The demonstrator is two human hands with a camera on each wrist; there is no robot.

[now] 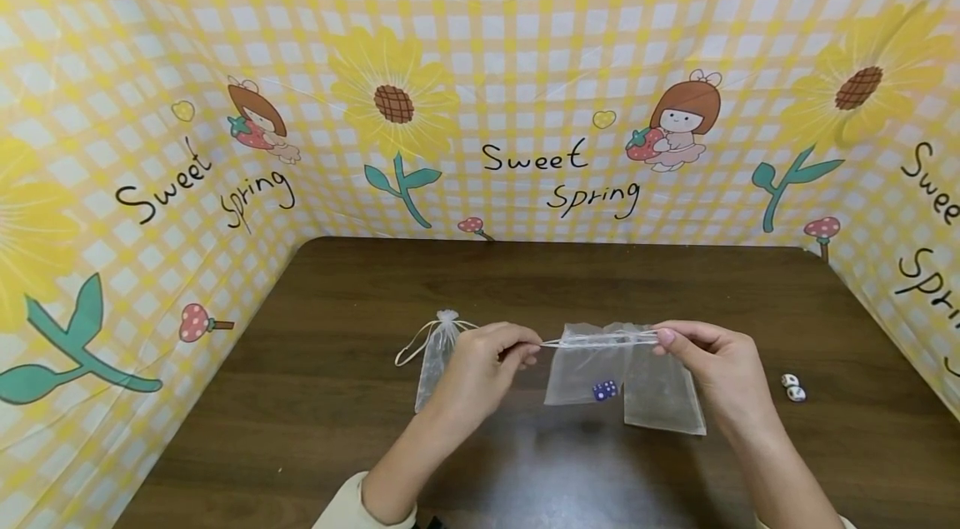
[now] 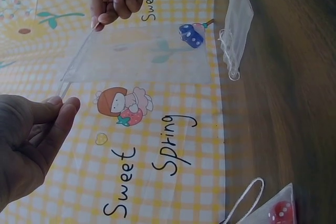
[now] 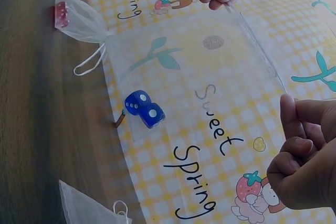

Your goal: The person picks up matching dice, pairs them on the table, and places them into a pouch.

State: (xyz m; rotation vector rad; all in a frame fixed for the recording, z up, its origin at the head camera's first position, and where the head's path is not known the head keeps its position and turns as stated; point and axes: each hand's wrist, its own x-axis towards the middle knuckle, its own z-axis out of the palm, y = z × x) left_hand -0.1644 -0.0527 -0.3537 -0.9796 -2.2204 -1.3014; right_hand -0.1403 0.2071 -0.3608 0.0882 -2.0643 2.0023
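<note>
A sheer white drawstring pouch (image 1: 581, 375) hangs in the air between both hands, its mouth pulled straight along the top. Two blue dice (image 3: 144, 108) lie at its bottom, visible through the mesh. My left hand (image 1: 480, 366) pinches the drawstring (image 1: 551, 343) at one end between thumb and fingertips. At the opposite end, my right hand (image 1: 720, 362) pinches the cord the same way. Behind the left hand, a second pouch (image 1: 427, 379) with a gathered neck rests on the table; red dice (image 3: 62, 14) show inside it in the right wrist view.
A flat sheer pouch (image 1: 663, 412) lies on the dark wooden table (image 1: 300, 429), near the right hand. Two white dice (image 1: 792, 388) sit farther right. A yellow checked cloth (image 1: 480, 79) with printed flowers stands around the table's back and sides.
</note>
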